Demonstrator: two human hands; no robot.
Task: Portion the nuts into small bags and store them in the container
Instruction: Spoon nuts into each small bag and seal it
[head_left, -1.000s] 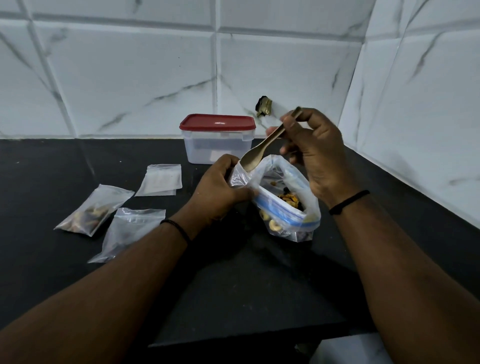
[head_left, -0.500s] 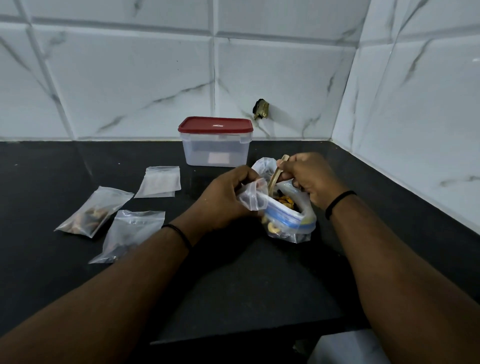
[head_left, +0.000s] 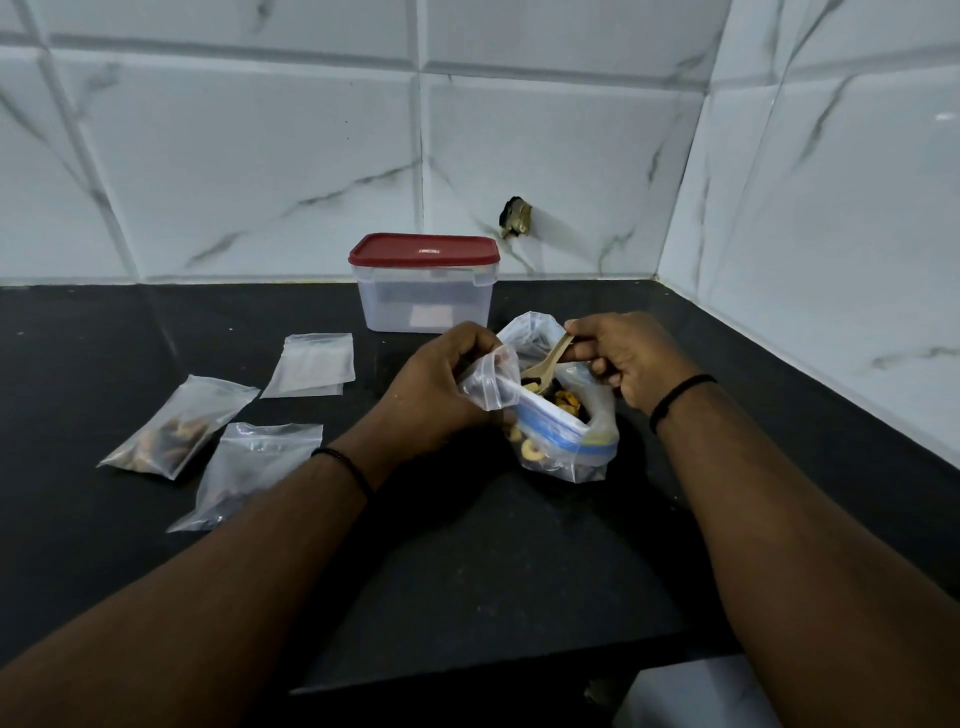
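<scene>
Pinching a spoon (head_left: 546, 364), right hand (head_left: 626, 358) scoops clear nut bag (head_left: 571, 426).

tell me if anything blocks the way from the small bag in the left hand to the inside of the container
Yes. The red lid is on the container, so it must come off first. On the counter nothing visible lies between the small bag held by the left hand and the container.

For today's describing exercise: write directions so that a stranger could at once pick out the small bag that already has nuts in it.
Start at the red-lidded container by the tiled wall, then look left along the black counter to three small clear bags. The filled bag lies farthest left. It alone shows a brown heap of nuts; its neighbours look flat and clear.
</scene>
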